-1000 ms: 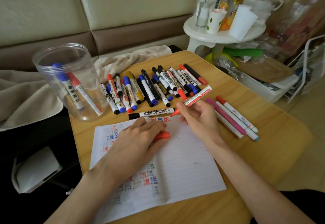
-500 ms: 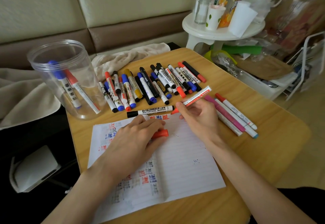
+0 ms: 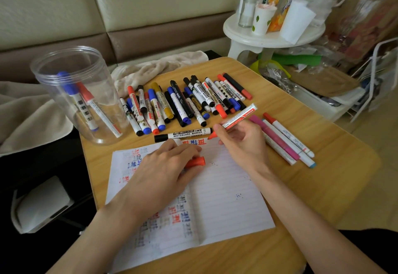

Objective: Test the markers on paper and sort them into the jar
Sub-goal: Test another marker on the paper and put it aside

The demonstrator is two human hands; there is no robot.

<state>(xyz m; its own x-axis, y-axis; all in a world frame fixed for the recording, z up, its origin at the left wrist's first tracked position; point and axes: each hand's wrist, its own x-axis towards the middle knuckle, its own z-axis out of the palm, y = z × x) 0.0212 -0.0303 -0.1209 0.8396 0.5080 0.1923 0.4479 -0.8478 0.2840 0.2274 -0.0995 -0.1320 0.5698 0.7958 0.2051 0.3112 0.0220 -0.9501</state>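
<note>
On the lined paper (image 3: 226, 205) the left hand (image 3: 163, 170) lies palm down, its fingers curled around a red cap (image 3: 197, 161). Just beyond, the right hand (image 3: 243, 142) pinches an uncapped red marker (image 3: 239, 118), tip at the paper's far edge. Farther along the tabletop (image 3: 323, 177) lies a row of markers (image 3: 185, 103); far left, the clear jar (image 3: 73, 93) contains two.

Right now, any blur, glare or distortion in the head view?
Head view: wide-angle bowing at the edges, table rim curved; clutter at far right smeared; faint glare on jar; markers and paper sharp; light dim and soft, no hard shadows.
</note>
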